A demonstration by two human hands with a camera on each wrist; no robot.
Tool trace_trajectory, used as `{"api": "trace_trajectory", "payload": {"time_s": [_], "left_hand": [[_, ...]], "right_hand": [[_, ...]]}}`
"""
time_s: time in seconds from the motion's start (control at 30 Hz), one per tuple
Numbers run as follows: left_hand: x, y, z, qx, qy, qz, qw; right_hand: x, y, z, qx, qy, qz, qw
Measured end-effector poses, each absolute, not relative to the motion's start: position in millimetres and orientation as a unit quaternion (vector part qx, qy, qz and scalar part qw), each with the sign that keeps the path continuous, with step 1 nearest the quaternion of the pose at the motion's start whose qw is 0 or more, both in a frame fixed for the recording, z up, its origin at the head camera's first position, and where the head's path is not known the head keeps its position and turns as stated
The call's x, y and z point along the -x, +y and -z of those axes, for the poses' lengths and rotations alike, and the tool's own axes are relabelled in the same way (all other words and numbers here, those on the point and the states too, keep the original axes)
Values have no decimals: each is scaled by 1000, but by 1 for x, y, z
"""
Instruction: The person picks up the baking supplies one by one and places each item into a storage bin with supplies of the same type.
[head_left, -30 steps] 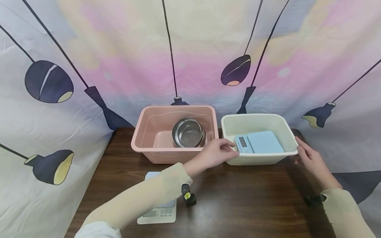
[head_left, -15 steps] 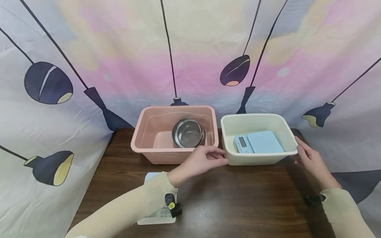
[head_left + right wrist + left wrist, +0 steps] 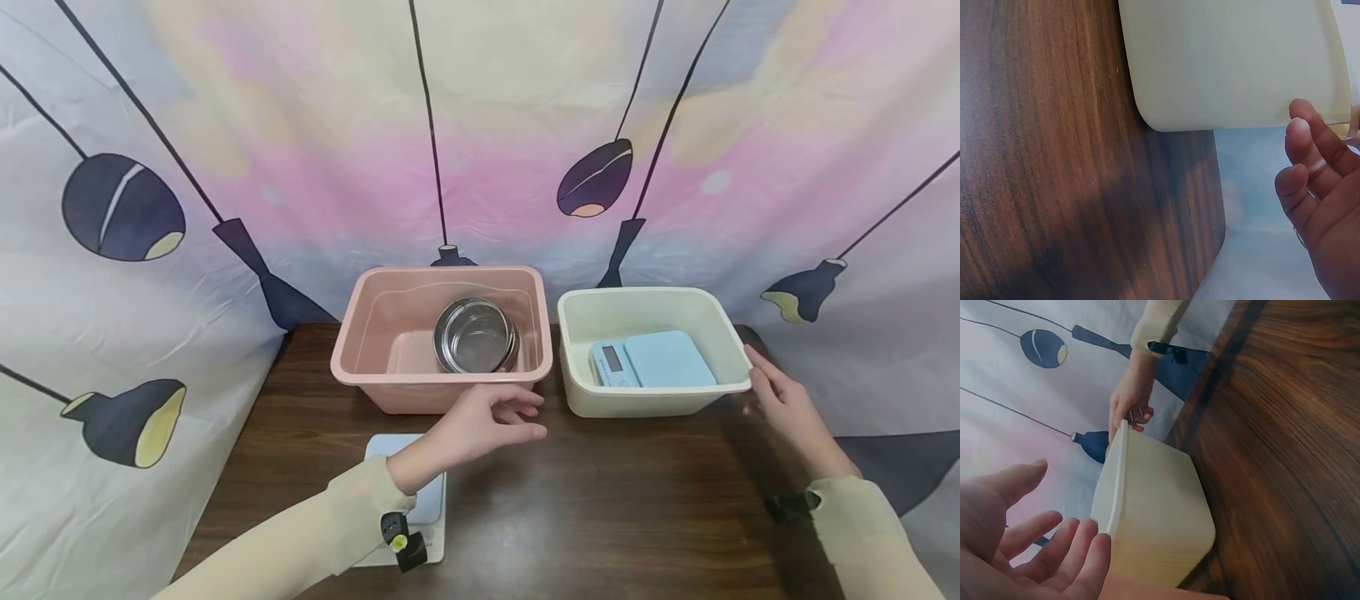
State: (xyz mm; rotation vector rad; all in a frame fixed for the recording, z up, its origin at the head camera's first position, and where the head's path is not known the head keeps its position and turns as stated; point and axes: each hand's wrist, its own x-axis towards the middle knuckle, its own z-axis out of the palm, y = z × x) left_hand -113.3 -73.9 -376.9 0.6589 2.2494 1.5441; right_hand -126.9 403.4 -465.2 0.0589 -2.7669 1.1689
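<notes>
My left hand hovers in front of the pink plastic basin, its fingers loosely bent around nothing. In the left wrist view its palm and spread fingers show, apart from the cream basin. At the cream basin's right end, my right hand holds the rim, the thumb over the edge and the fingers against the outer wall. A light blue kitchen scale lies inside the cream basin. Nested round stainless steel bowls stand in the right half of the pink basin.
A second kitchen scale, white with a pale blue platform, lies on the dark wooden table, partly covered by my left forearm. Behind the basins hangs a curtain printed with lamps. A narrow gap separates the two basins.
My left hand has left the cream basin's front left corner and moved left and toward me, in front of the pink basin. The right hand stays at the rim; both basins look unmoved.
</notes>
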Motion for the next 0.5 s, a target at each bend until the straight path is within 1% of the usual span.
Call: {"api": "trace_trajectory", "payload": {"time_s": [0.1, 0.5], "left_hand": [[110, -80, 381, -232, 792, -539, 168], [95, -92, 404, -235, 820, -501, 144]], "right_hand": [[126, 404, 465, -18, -918, -391, 67], [125, 402, 464, -17, -917, -392, 67]]}}
